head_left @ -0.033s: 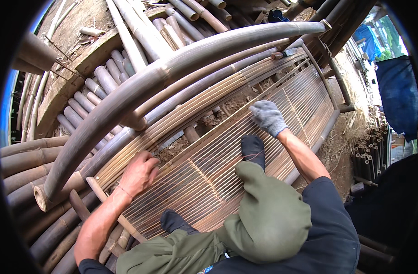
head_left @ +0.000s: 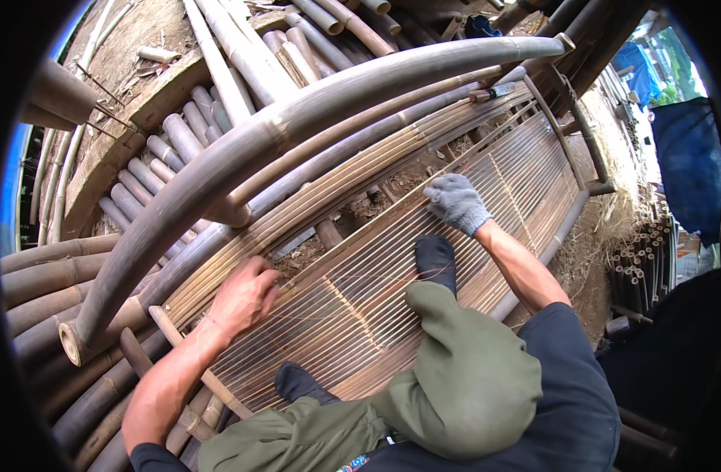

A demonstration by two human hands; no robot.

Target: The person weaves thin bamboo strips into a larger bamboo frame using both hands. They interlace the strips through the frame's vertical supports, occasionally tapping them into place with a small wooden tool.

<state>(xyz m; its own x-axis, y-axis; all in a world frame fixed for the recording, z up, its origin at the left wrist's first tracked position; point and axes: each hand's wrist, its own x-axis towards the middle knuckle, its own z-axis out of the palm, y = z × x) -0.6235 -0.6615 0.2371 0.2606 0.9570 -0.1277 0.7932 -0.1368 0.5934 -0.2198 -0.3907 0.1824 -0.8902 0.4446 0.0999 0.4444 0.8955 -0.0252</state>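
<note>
My bare left hand (head_left: 244, 296) rests at the near edge of the pale bamboo slats (head_left: 211, 285), fingers curled together. My right hand (head_left: 458, 204), in a grey knitted glove, is closed over a long bamboo strip (head_left: 392, 211) along the far edge of the slatted bench seat (head_left: 392, 307). Whatever each hand pinches is hidden by its fingers. A thin reddish strand (head_left: 337, 316) trails over the slats from beside my left hand toward my right foot. Between the hands, a gap in the seat shows the ground.
A thick curved bamboo rail (head_left: 290, 118) arches beyond the seat. A wooden-handled tool (head_left: 486, 94) lies at the far right end. Cut bamboo poles (head_left: 144, 185) are stacked behind and at the left. My dark-socked feet (head_left: 435, 259) stand on the slats. A blue tarp (head_left: 689, 165) hangs at right.
Both hands have shifted only slightly: the left a little to the right, the gloved right a little to the left. Their closed shape looks the same.
</note>
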